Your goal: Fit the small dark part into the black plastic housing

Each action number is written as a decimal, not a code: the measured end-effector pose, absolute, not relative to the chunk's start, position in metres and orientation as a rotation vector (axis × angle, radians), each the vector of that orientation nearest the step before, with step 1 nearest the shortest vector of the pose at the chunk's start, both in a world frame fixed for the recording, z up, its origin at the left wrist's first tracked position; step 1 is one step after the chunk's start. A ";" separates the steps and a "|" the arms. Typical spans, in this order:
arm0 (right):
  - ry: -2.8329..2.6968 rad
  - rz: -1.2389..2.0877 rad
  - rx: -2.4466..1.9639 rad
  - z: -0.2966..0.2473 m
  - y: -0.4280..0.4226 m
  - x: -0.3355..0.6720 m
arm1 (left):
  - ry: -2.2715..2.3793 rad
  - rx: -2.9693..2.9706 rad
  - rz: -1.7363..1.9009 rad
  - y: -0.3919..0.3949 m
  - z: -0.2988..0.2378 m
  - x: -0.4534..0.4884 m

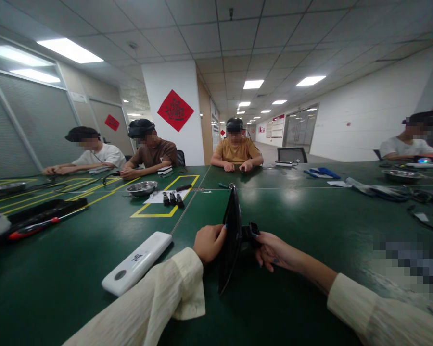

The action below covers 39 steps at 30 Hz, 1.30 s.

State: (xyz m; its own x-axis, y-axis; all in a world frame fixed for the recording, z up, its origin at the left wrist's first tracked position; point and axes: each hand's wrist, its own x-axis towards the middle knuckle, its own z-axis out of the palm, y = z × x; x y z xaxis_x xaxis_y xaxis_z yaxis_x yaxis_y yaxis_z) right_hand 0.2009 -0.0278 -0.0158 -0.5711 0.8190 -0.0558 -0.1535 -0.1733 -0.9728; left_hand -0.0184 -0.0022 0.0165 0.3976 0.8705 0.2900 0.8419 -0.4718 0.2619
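Upright in front of me stands a thin black panel (231, 240), seen almost edge-on, so its face is mostly hidden. My left hand (210, 242) is closed on the panel's left side, with the thumb against it. A black bracket-like part (251, 234) juts from the panel's right side. My right hand (274, 250) pinches this bracket between thumb and fingers, the other fingers loosely curled below. Left of my left forearm lies a white power bank-like device (137, 264) marked 26.
Several black clips (173, 199) lie on white paper inside a yellow tape outline. Behind them is a metal bowl (141, 188). A red-handled screwdriver (39, 228) lies at left, bagged items (375, 190) at right. Co-workers (236, 149) sit around the green table (292, 206).
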 end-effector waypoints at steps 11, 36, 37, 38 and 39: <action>-1.412 1.831 -0.788 -0.013 -0.030 0.201 | 1.585 2.538 0.581 -0.001 0.015 -0.018; -1.405 1.828 -0.784 -0.017 -0.026 0.202 | 1.542 2.590 0.591 -0.002 0.016 -0.019; -1.406 1.829 -0.784 -0.017 -0.027 0.202 | 1.540 2.581 0.585 -0.002 0.017 -0.018; -1.408 1.829 -0.785 -0.016 -0.027 0.201 | 1.536 2.573 0.578 -0.002 0.018 -0.018; -1.410 1.829 -0.789 -0.016 -0.027 0.201 | 1.535 2.564 0.573 -0.002 0.018 -0.018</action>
